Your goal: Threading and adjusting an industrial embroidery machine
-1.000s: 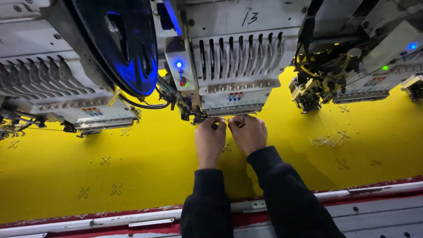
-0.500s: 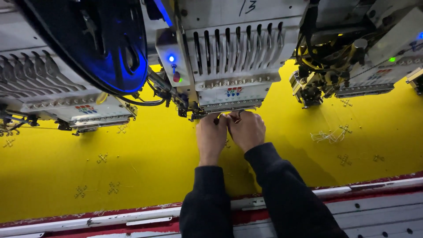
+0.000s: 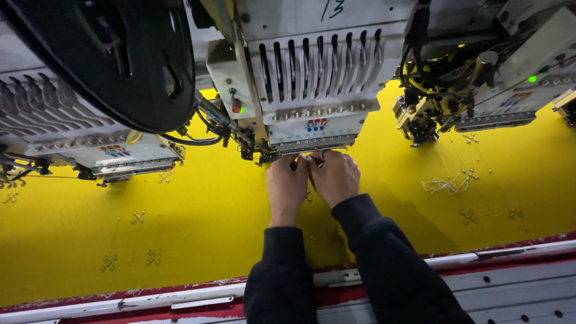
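Both hands sit side by side on the yellow cloth [image 3: 210, 204], touching. The left hand [image 3: 287, 187] and right hand [image 3: 335, 177] reach under the middle embroidery head [image 3: 312, 90], fingers curled at its needle row [image 3: 309, 144]; what they pinch cannot be told. Cloth lies open either side; the red frame edge [image 3: 480, 255] runs near the sleeves.

Single head view, steeply downward, close above yellow cloth [image 3: 198, 204].

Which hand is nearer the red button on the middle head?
Left. The left hand is below and slightly right of the red button; the right hand sits farther right, under the middle head's needle row.
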